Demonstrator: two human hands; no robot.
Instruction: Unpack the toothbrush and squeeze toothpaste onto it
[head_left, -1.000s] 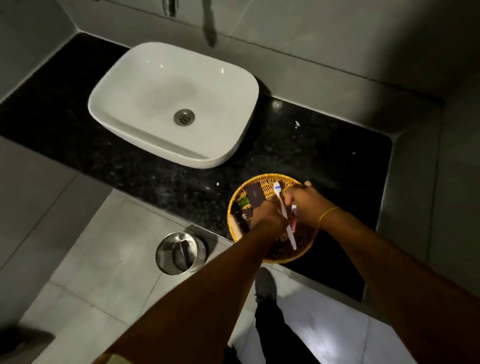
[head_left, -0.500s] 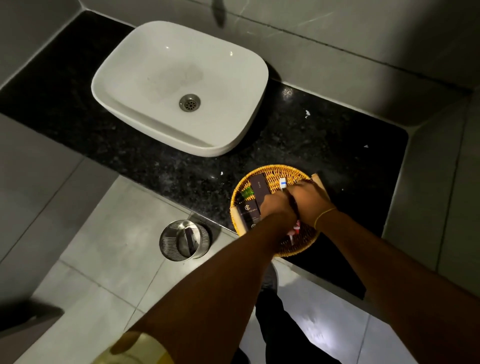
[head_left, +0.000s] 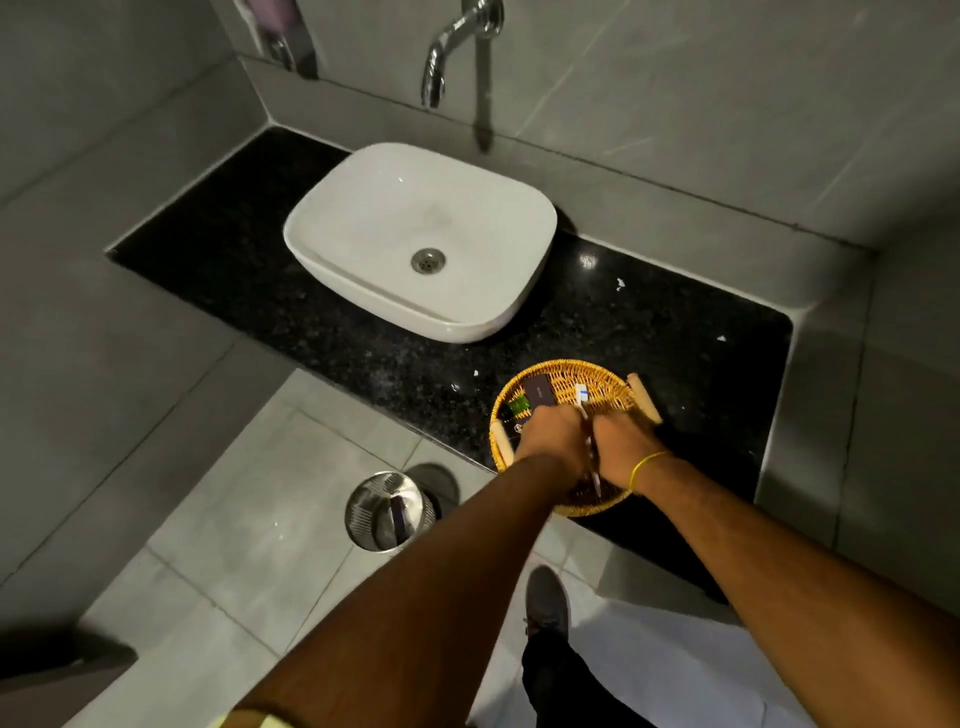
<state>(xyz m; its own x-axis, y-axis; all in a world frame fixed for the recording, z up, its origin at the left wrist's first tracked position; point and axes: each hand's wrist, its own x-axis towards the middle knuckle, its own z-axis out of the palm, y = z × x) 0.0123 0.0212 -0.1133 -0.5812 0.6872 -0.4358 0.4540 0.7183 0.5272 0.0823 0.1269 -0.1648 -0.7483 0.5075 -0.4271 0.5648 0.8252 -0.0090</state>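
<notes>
Head: toothbrush (head_left: 586, 415) between hands, head pointing away.

Dim grey-tiled walls (head_left: 675, 104), black granite counter (head_left: 649, 322), white basin (head_left: 363, 228).

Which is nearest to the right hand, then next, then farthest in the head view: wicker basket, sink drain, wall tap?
1. Wicker basket: directly under the right hand.
2. Sink drain: up and left, inside the white basin.
3. Wall tap: farthest, on the wall above the basin.
</notes>
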